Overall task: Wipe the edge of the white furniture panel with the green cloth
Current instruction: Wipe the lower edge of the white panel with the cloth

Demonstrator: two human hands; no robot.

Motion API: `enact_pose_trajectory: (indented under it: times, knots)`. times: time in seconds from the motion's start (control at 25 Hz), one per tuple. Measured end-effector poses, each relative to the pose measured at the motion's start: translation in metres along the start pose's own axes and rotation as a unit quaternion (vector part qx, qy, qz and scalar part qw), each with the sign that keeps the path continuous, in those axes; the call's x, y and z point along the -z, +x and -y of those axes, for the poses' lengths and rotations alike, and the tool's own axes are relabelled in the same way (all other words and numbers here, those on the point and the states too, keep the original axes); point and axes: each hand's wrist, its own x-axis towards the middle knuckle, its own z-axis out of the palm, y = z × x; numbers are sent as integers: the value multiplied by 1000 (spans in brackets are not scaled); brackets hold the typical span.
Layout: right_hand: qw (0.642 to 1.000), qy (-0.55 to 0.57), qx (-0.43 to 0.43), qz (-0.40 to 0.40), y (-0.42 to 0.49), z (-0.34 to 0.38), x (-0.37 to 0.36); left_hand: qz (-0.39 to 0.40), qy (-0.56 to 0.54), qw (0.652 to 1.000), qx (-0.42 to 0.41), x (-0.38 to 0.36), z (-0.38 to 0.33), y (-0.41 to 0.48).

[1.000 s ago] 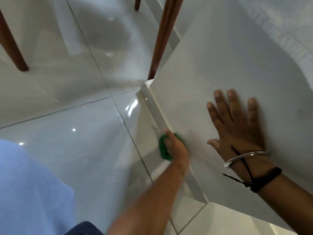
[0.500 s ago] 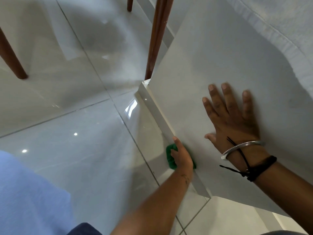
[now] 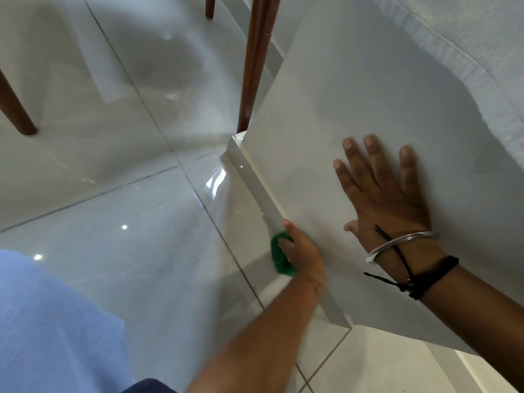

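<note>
The white furniture panel (image 3: pixel 354 114) fills the right half of the view, its narrow left edge (image 3: pixel 252 180) running from the upper middle down toward the lower right. My left hand (image 3: pixel 303 251) grips a bunched green cloth (image 3: pixel 279 258) and presses it against that edge about halfway along; my thumb lies over the panel's face. My right hand (image 3: pixel 380 191) rests flat on the panel's face with fingers spread, a metal bangle and black cords at the wrist.
Glossy grey floor tiles (image 3: pixel 136 222) lie to the left of the panel. A brown wooden furniture leg (image 3: pixel 255 66) stands right behind the panel's far corner, another leg (image 3: pixel 14 109) at far left. Pale fabric (image 3: pixel 467 38) hangs over the panel's upper right.
My left hand slid the green cloth down the edge toward me, then back up a little. My right hand stayed flat on the panel.
</note>
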Motion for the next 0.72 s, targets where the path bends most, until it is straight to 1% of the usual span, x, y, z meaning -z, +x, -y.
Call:
enact_pose_trajectory:
  times: [0.12,0.24,0.32,0.4,0.52,0.6,0.72]
  knots:
    - [1000,-6,3,-13,-1,-1,-1,-52,-25,997,-58,-14,-63,47]
    - [999,-18,10,-29,0,1,-5,-26,-30,996,-85,-23,-109,87]
    - [999,-13,15,-38,1,2,-7,-43,24,995,-91,-26,-111,97]
    - [999,-6,14,-43,2,4,-9,-65,65,991,-101,-27,-94,90]
    - [998,4,3,-59,3,6,-9,-68,84,992,-62,-21,-38,66]
    - [998,5,4,-64,2,6,-8,-61,123,990,-38,-14,3,41]
    - [998,-32,2,-61,2,5,-11,-55,147,987,-37,-9,45,10]
